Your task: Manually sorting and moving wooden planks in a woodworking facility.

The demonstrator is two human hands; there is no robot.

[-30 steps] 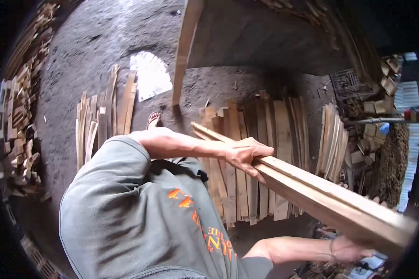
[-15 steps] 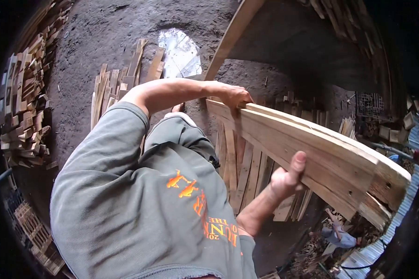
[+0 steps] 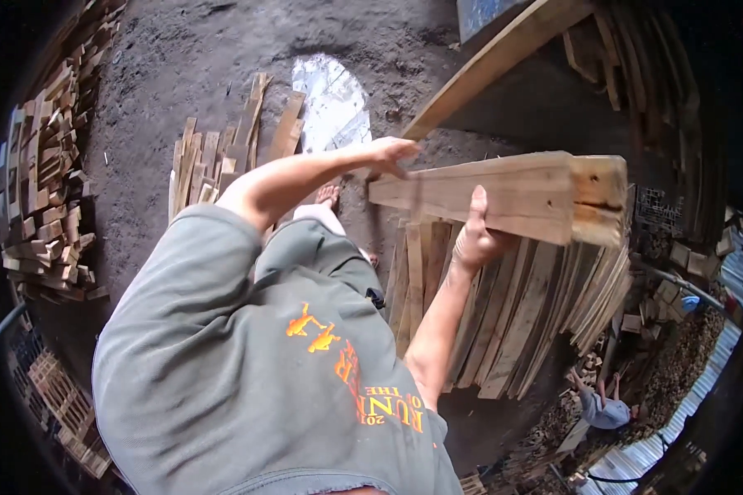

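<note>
My right hand point(image 3: 475, 241) grips a stack of wooden planks point(image 3: 504, 194) from below, its thumb up against the near face and its fingers hidden behind. The planks lie roughly level, narrow at the left and large at the right, where a second plank's cracked end sticks out past the front one. At the left end, my left hand point(image 3: 395, 155) hovers by the top edge, slightly blurred, with fingers and thumb apart. Under the held planks, a pile of long boards point(image 3: 504, 322) lies side by side.
A long beam point(image 3: 495, 62) slants across the upper right. Shorter boards point(image 3: 223, 153) lie on the dirt ground beside a pale sheet point(image 3: 332, 99). Stacked timber point(image 3: 45, 181) lines the left. Another person point(image 3: 607, 408) is at the lower right, near corrugated metal sheets point(image 3: 677, 429).
The planks have swung upward at their right end, raised by my right hand. My left hand has shifted slightly left and loosened from the top edge.
</note>
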